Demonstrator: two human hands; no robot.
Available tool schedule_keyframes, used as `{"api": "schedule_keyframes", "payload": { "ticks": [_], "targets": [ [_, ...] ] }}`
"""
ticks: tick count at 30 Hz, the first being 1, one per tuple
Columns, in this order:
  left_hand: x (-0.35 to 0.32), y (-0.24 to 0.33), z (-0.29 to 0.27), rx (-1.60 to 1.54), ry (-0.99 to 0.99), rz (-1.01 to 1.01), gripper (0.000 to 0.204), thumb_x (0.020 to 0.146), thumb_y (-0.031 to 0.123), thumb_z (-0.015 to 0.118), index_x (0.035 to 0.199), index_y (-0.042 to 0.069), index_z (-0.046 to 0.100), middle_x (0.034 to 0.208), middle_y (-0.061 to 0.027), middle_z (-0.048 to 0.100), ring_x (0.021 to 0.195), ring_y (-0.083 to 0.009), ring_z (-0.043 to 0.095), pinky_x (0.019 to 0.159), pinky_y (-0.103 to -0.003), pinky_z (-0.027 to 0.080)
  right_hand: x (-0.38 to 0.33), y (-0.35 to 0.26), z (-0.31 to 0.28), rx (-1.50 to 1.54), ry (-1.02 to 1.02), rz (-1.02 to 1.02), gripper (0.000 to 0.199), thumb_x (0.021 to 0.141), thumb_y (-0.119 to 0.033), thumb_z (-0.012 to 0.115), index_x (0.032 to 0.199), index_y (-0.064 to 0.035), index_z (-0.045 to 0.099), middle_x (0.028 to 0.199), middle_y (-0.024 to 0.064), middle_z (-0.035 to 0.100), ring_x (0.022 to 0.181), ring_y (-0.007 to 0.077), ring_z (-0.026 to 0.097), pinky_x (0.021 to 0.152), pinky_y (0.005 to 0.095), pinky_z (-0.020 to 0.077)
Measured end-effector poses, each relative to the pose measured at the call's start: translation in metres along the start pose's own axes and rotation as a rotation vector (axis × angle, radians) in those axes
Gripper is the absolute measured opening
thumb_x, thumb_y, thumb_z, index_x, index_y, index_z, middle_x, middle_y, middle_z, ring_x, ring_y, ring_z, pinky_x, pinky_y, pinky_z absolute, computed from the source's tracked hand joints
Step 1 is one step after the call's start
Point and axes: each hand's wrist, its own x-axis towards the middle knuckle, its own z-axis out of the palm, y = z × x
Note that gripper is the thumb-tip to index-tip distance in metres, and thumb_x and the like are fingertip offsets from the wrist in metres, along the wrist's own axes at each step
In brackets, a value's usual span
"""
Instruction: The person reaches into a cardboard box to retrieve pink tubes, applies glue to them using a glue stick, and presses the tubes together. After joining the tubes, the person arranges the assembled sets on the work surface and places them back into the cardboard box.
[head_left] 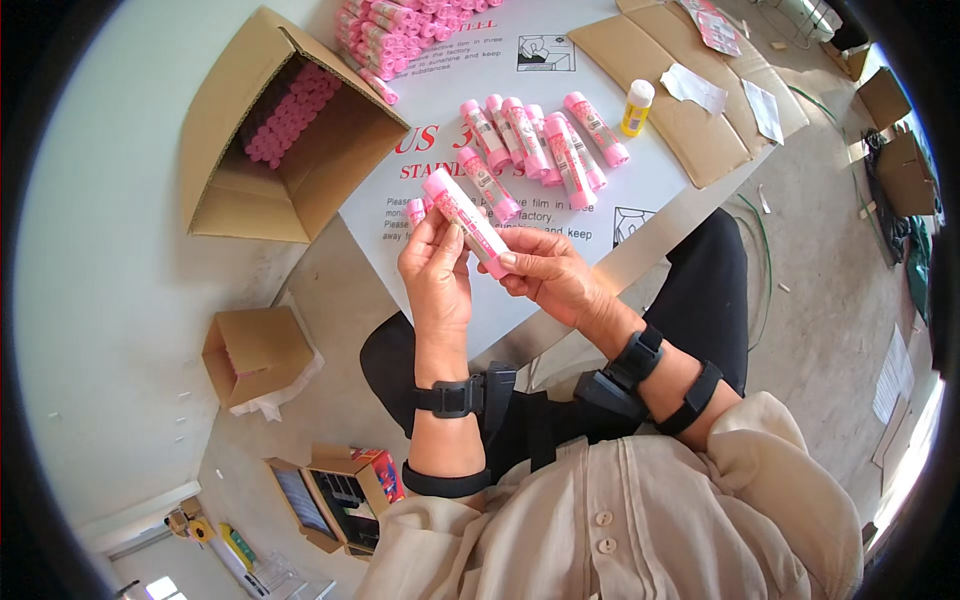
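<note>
A slim, cylindrical pink tube with a printed white-and-pink label (463, 220) is held over the near edge of a table covered in pale grey printed film (365, 225). It tilts, its far end leaning left and its near end right. The left hand (437, 260) pinches it along the left side between thumb and fingers; the right hand (553, 275) pinches its near end, thumb on top and fingers curled beneath. A small pink cylinder end (416, 209) shows just left of the left fingertips; whether that hand touches it cannot be told.

Just beyond the hands, a loose cluster of matching pink labelled tubes (570, 165) lies on the table, several touching side by side. To the right of the cluster, near it, stands a yellow cylindrical stick with a white cap (637, 108). Farther right, a flattened brown cardboard sheet (690, 140) carries torn white paper pieces (695, 88). At the far side is a heap of more pink tubes (390, 35). On the left, an open brown cardboard box (345, 125) holds stacked pink cylinders (295, 115). Black straps with dark plastic housings (448, 400) circle both wrists.
</note>
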Motion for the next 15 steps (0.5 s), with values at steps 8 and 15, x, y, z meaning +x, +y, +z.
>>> {"api": "schedule_keyframes", "payload": {
  "ticks": [8, 15],
  "targets": [
    [-0.004, 0.008, 0.006, -0.068, -0.039, -0.049, 0.03, 0.091, 0.005, 0.052, 0.119, -0.007, 0.052, 0.11, -0.02, 0.061, 0.1, -0.0251, 0.061, 0.09, -0.034, 0.048, -0.004, 0.004, 0.013, -0.244, 0.197, -0.212, 0.043, 0.072, 0.004, 0.073, 0.113, -0.0017, 0.061, 0.088, 0.0055, 0.067, 0.076, 0.0087, 0.058, 0.067, 0.0233, 0.0479],
    [-0.002, 0.007, 0.005, -0.033, -0.026, -0.042, 0.03, 0.092, 0.007, 0.053, 0.119, -0.006, 0.051, 0.108, -0.0191, 0.062, 0.1, -0.0245, 0.061, 0.09, -0.035, 0.048, -0.002, 0.008, 0.014, -0.278, 0.207, -0.249, 0.046, 0.07, 0.004, 0.074, 0.113, -0.0038, 0.062, 0.091, 0.0056, 0.068, 0.077, 0.0084, 0.058, 0.065, 0.0239, 0.0441]
  ]
}}
